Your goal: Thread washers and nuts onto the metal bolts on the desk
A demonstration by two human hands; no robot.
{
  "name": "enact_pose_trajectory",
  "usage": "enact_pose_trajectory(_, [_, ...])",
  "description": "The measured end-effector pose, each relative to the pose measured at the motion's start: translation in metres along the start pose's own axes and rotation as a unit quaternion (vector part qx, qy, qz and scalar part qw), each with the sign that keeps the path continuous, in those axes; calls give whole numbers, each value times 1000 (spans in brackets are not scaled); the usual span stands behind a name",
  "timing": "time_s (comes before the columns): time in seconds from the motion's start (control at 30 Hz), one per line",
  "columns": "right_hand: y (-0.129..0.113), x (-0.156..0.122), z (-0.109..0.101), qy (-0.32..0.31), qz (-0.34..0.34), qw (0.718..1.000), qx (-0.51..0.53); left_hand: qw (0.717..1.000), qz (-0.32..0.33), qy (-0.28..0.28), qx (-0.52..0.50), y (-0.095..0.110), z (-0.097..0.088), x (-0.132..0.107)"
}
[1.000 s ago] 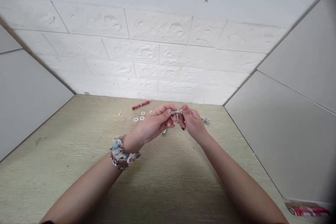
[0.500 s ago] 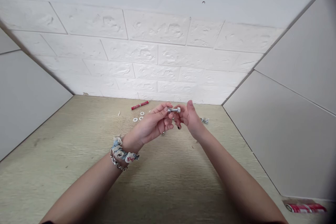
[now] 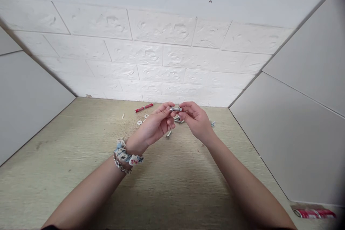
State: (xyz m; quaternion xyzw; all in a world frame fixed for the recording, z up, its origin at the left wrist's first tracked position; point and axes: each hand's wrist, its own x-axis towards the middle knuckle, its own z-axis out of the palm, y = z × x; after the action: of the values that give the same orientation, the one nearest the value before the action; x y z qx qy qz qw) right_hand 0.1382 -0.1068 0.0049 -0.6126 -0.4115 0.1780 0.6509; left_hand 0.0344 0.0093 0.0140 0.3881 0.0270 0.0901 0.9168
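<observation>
A silver bolt [image 3: 176, 109] lies level between my two hands above the table. My left hand [image 3: 155, 126] is closed, pinching the bolt's left end between thumb and fingers, where a nut seems to sit. At the other end, the thumb and fingers of my right hand [image 3: 198, 121] close on the hexagonal head. Below and behind the hands, several more bolts [image 3: 177, 118] rest on the table, partly hidden by the fingers. One loose bolt [image 3: 169, 134] lies nearer to me, beneath my left hand.
Left of my hands lie flat washers [image 3: 139, 122] and a thin red cylinder [image 3: 143, 107] with a pale middle band. Small metal pieces [image 3: 212, 124] show beyond my right wrist. White brick-pattern wall [image 3: 145, 54] closes off the back; another red cylinder [image 3: 314, 213] is at lower right.
My right hand has gone from open fingers beside the bolt to a pinch on its head. The bolt has shifted slightly left and up. More of the bolts on the table now show.
</observation>
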Motion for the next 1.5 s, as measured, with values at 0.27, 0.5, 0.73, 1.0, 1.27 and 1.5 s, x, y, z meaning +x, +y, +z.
enact_pose_trajectory(0.27, [-2,-3,-1,14,-10,999,-48,1000,-14,-25,-11,1,2,-2])
enact_pose_trajectory(0.5, [-6,-9,0,38,-2,990,-139,999,-4,-26,-30,-2,0,-1])
enact_pose_trajectory(0.73, [-14,-10,0,22,-35,990,-136,999,-9,-9,-33,-1,-2,0])
enact_pose_trajectory(1.0, [-4,-2,-12,0,53,983,-177,999,-25,-18,-6,-10,3,0])
enact_pose_trajectory(1.27, [-5,-3,-10,-33,-28,991,-129,1000,-20,-1,-17,-5,2,-1])
enact_pose_trajectory(1.5, [-3,-6,-9,-44,-12,982,-183,999,-23,-2,-23,-5,3,-1])
